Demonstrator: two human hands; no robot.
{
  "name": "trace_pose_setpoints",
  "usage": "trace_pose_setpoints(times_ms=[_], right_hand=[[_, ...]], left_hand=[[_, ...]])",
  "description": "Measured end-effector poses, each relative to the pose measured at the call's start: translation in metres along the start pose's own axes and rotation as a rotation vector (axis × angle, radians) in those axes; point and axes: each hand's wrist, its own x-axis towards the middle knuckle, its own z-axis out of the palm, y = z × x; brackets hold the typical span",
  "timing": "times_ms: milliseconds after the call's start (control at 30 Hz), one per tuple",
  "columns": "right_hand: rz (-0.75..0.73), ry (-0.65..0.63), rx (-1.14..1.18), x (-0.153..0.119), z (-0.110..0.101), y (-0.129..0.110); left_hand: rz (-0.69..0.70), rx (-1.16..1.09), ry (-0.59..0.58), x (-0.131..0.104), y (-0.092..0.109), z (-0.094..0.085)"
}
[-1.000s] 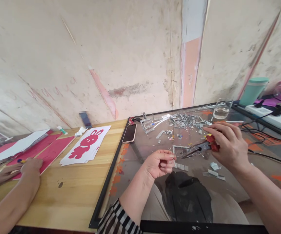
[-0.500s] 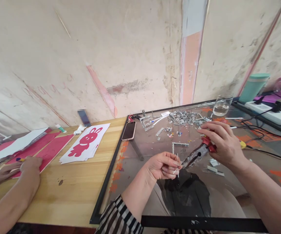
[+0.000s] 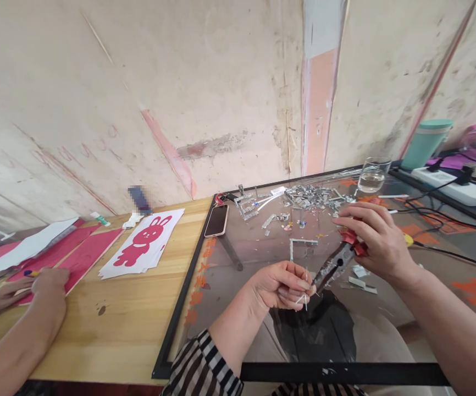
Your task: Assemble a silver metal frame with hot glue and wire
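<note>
My right hand (image 3: 380, 239) is closed around the red handles of a pair of pliers (image 3: 333, 267). The jaws point down and left, with their tips at the fingertips of my left hand (image 3: 285, 284). Between its thumb and fingers, that hand pinches thin pale strips (image 3: 306, 300) that cross one another; whether the jaws grip a strip I cannot tell. Beyond my hands lies an L-shaped metal piece (image 3: 303, 242). Farther back sits a pile of small silvery metal pieces (image 3: 310, 198). A few more metal pieces (image 3: 361, 283) rest below my right hand.
A phone (image 3: 216, 221) lies near the left edge of the glass tabletop (image 3: 258, 253). A glass of water (image 3: 373, 176), a green cup (image 3: 427, 144) and a white power strip (image 3: 454, 185) stand back right. Left, a co-worker's hands (image 3: 50, 283) rest by red paper and a rabbit cutout (image 3: 143, 242).
My left hand has moved slightly right and down with the strips. The pliers' jaws have tilted more steeply downward. The view has shifted a little.
</note>
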Motion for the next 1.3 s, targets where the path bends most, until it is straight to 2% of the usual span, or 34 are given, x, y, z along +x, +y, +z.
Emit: trace_pose_setpoints(times_ms=[267, 467, 667, 867, 1167, 1300], right_hand=[[0.016, -0.072, 0.096, -0.0016, 0.0041, -0.002], [-0.005, -0.072, 0.101, -0.0009, 0.0046, -0.003], [-0.009, -0.096, 0.04, -0.0014, 0.0033, -0.0007], [0.055, -0.113, 0.017, -0.0006, 0.0019, -0.002], [0.078, -0.09, 0.021, -0.0023, 0.0036, -0.0001], [0.044, -0.076, 0.028, -0.0014, 0.003, -0.0006]], left_hand=[[-0.007, -0.01, -0.03, 0.0033, -0.0053, -0.0014], [0.022, -0.006, -0.024, 0.0049, -0.0058, 0.0002], [0.174, 0.026, 0.061, 0.0039, -0.0074, 0.0004], [0.33, 0.103, 0.172, 0.0037, -0.0065, 0.0025], [0.267, 0.117, 0.193, 0.0018, -0.0053, 0.0017], [0.215, 0.1, 0.134, 0.0016, -0.0047, 0.003]])
